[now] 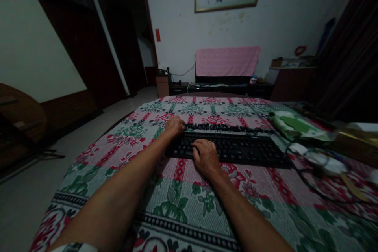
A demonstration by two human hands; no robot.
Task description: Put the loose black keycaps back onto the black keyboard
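Note:
A black computer keyboard [248, 149] lies on a flowered cloth. Just beyond its far edge runs a row of loose black keycaps [224, 127]. My left hand [175, 126] is closed at the left end of that row, above the keyboard's far left corner; its fingertips are mostly hidden. Over the left half of the keys, my right hand [205, 154] rests with fingers bent and drawn together. Its back covers what the fingertips touch, so I cannot make out anything small in them.
The flowered cloth [177, 204] covers a table. To the right lie a green and white packet [295, 126], a dark cable [307, 185], crumpled white material [321, 161] and a yellowish box [357, 145]. A pink cloth [227, 62] hangs by the far wall.

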